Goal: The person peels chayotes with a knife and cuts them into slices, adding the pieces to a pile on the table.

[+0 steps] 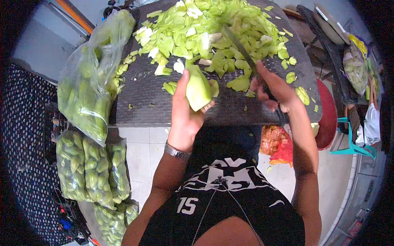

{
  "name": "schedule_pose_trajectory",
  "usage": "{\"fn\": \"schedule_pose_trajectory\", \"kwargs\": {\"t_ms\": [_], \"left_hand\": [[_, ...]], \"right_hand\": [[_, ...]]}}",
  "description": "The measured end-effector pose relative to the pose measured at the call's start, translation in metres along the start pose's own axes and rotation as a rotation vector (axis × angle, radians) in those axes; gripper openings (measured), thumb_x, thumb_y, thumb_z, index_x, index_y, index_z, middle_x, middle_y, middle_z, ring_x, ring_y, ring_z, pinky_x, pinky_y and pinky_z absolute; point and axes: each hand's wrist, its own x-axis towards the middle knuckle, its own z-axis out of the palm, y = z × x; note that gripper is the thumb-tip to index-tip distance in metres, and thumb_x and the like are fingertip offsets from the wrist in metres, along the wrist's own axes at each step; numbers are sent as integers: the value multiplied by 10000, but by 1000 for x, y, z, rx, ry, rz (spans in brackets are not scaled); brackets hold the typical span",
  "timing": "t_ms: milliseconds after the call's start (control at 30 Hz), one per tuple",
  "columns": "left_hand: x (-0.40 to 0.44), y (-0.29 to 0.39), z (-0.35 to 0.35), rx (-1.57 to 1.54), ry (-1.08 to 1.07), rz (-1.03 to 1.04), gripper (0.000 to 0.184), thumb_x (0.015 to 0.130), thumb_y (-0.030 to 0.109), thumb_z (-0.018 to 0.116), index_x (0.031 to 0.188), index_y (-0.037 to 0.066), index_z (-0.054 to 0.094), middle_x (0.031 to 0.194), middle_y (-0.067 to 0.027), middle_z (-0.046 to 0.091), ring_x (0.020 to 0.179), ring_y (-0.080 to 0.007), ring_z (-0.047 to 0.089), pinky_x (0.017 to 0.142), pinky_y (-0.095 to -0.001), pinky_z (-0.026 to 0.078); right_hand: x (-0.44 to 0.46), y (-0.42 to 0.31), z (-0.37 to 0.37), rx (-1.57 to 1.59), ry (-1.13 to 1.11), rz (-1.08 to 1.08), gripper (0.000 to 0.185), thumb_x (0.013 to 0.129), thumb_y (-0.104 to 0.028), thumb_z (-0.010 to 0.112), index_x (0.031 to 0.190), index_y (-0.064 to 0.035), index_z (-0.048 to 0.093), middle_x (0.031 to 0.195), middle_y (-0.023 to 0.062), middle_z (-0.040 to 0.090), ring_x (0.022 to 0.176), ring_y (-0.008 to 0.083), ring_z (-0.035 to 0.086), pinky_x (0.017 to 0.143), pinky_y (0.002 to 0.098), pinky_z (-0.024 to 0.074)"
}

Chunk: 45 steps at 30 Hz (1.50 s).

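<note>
My left hand (pixel 189 102) is wrapped round a pale green peeled vegetable (pixel 198 88), held upright over the front part of the dark table (pixel 152 102). To the right, my right hand (pixel 271 88) grips a long knife (pixel 240 47) by its handle, the blade pointing up and left over the heap. The blade and the vegetable are apart. A large pile of light green slices and peelings (pixel 176 33) covers the far part of the table, with loose pieces scattered near both hands.
A clear bag of green vegetables (pixel 88 90) lies at the table's left edge. More filled bags (pixel 96 164) stand on the floor below. At the right are a red round object (pixel 327 115), a red net bag (pixel 276 143), a teal stool (pixel 355 148) and another person (pixel 372 123).
</note>
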Motion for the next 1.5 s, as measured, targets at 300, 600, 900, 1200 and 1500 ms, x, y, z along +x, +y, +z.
{"fn": "schedule_pose_trajectory", "kwargs": {"t_ms": [300,600,900,1200,1500], "left_hand": [[8,-9,2,-124,-80,-53,453,932,515,607,1163,127,620,949,-69,682,805,-230,676,692,-399,561],[10,-17,8,-156,-84,-101,442,925,524,599,1111,126,648,888,-90,705,701,-231,670,651,-378,559],[-13,-22,11,-37,-72,-92,413,977,452,554,1142,82,632,949,-88,697,805,-210,681,664,-390,565],[2,-18,10,-224,-191,-151,417,991,475,557,1182,115,646,1000,-61,697,866,-207,680,754,-394,561],[-4,-16,12,-174,-209,-131,443,967,495,579,1190,119,655,992,-52,703,875,-210,682,738,-369,556]], "right_hand": [[-36,25,83,-858,162,-696,661,919,-656,584,997,0,570,673,184,659,643,349,702,569,455,557],[-36,22,84,-973,217,-736,639,869,-625,661,1002,-10,553,746,232,650,737,455,668,616,514,516],[-2,19,43,-695,211,-597,611,963,-609,545,861,-9,601,729,219,649,784,410,700,663,497,527],[-39,14,68,-801,137,-684,521,929,-501,668,948,11,570,670,243,582,664,395,657,602,499,478],[-31,22,68,-927,232,-774,657,876,-670,623,935,-17,576,739,238,669,760,456,682,654,541,533]]}}
